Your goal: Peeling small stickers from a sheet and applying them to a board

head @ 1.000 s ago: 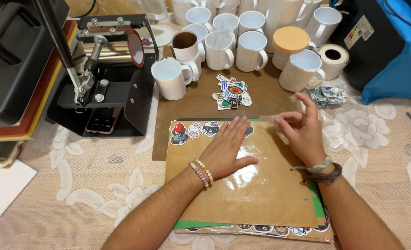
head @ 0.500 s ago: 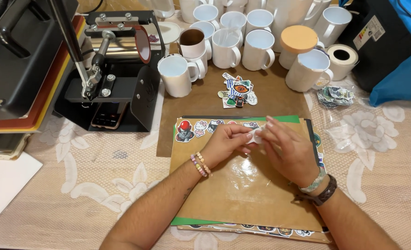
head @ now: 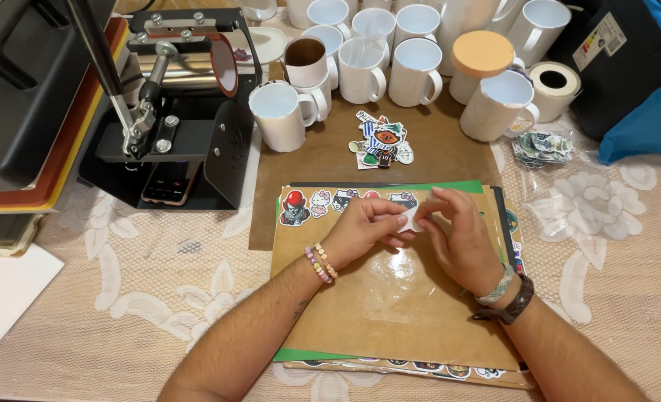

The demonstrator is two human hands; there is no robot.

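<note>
My left hand (head: 364, 227) and my right hand (head: 457, 238) meet over a glossy brown sheet (head: 397, 298) that lies on a stack of sheets with a green layer. Between their fingertips they pinch a small white sticker piece (head: 410, 218). A row of cartoon stickers (head: 323, 203) runs along the top edge of the stack, just beyond my left hand. Beaded bracelets circle my left wrist, and a woven band and dark strap circle my right.
A black mug heat press (head: 174, 112) stands at the left, beside a flat press (head: 25, 97). Several white mugs (head: 412, 71) crowd the back. A loose sticker pile (head: 382, 141) and a bagged sticker bundle (head: 542, 147) lie nearby. A tape roll (head: 554, 85) sits at the right.
A second ago both hands lay apart on the sheet, left palm flat. They came together near the sheet's top edge and now pinch a small white piece.
</note>
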